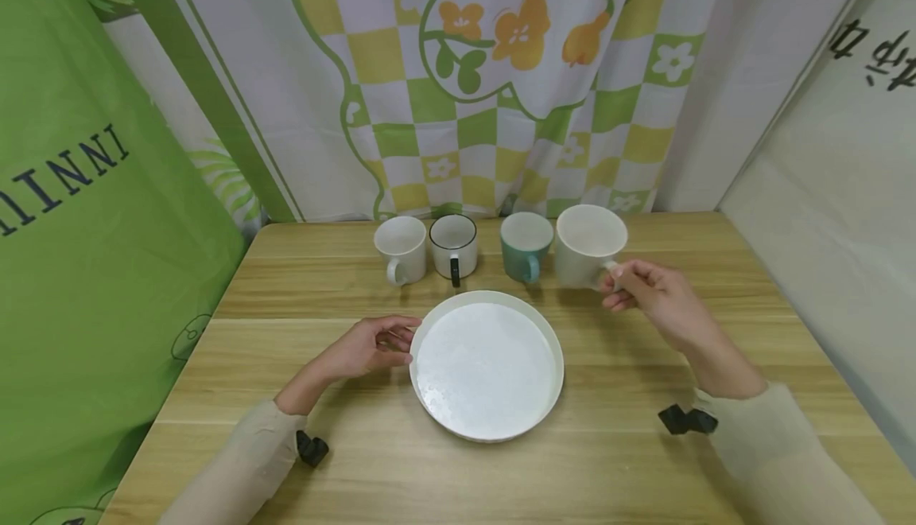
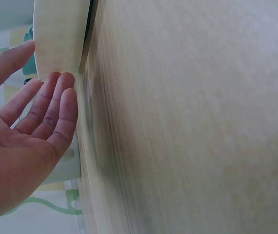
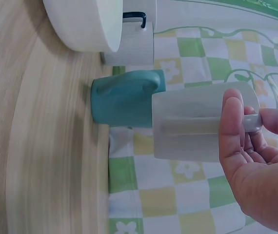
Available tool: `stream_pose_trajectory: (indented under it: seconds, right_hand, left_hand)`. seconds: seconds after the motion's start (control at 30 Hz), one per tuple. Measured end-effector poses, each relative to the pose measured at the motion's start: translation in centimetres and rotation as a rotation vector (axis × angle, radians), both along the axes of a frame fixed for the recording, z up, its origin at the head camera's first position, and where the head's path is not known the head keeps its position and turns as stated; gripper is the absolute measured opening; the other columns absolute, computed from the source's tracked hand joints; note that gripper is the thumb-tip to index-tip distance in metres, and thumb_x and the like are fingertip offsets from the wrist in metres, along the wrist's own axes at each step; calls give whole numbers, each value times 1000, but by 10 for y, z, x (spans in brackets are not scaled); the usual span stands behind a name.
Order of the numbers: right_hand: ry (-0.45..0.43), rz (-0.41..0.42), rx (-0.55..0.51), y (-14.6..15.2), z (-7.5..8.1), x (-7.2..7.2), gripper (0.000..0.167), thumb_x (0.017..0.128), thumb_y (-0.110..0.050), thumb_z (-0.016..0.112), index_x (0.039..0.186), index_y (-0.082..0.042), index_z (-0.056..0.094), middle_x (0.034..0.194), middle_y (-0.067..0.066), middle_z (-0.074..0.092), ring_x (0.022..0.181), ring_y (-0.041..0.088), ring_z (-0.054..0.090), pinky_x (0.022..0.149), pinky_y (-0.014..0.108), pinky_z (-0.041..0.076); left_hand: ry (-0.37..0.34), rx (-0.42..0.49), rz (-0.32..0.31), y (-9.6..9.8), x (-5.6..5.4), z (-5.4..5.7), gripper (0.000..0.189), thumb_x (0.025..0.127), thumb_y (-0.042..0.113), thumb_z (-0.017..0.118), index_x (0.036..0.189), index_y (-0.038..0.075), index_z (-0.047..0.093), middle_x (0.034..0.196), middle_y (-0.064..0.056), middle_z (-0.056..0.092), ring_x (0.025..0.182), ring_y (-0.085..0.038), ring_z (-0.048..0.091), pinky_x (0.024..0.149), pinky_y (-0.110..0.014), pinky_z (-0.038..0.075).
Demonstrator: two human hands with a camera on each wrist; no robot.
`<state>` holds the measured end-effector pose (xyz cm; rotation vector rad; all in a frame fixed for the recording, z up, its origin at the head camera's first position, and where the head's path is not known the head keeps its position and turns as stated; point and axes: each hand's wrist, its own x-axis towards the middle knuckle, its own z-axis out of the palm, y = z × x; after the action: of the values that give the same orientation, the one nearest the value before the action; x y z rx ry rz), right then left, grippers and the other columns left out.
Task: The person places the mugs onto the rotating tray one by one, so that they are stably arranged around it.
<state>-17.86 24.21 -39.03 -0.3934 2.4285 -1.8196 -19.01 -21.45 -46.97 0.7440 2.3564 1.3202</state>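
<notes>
Holding, right hand: the handle of the large mug is pinched between the thumb and curled fingers.
Large mug: white, held nearly upright at the right end of a row of four; raised off the tabletop, as is seen from the right wrist.
Teal mug: set upright on the tabletop, just left of the large mug; whether the two are touching cannot be told.
Rimmed mug: white with a dark lip and black handle, stood left of the teal mug, a gap left between them.
White mug: placed at the row's left end, close beside the rimmed mug, its handle turned toward the person.
Left hand: loosely spread, thumb parted from lightly bent fingers; the left edge of the tray is touched by the fingertips.
Tray: round, shallow and white, set on the tabletop between the hands, in front of the mugs.
Backdrop: a checked curtain in green, yellow and white is hung behind the tabletop, with green cloth draped at left.
</notes>
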Motion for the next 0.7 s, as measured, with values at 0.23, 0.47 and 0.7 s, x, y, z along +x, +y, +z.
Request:
stream_pose_trajectory:
  seconds: [0.23, 0.47, 0.7]
  right_hand:
    - [16, 12, 28, -5, 6, 6, 40, 108, -24, 45, 111, 15, 54, 99, -2, 67, 84, 9, 70, 75, 23, 59]
    - [27, 26, 50, -12, 11, 11, 37, 108, -22, 45, 109, 13, 57, 97, -3, 67, 83, 10, 70, 76, 24, 60]
    - [23, 45, 50, -20, 14, 14, 33, 107, -20, 47, 106, 11, 58, 98, 2, 67, 82, 11, 70, 75, 26, 60]
  left_hand:
    - [-10, 11, 6, 0, 1, -1, 57, 88, 12, 77, 138, -3, 54, 117, -22, 69, 105, -33, 68, 83, -24, 56]
    - [-13, 12, 7, 0, 1, -1, 56, 88, 12, 77, 138, -2, 54, 118, -22, 69, 105, -33, 68, 83, -25, 56]
    - [-8, 17, -3, -1, -1, -3, 57, 88, 11, 76, 138, -3, 54, 118, -22, 69, 105, -32, 68, 83, -24, 56]
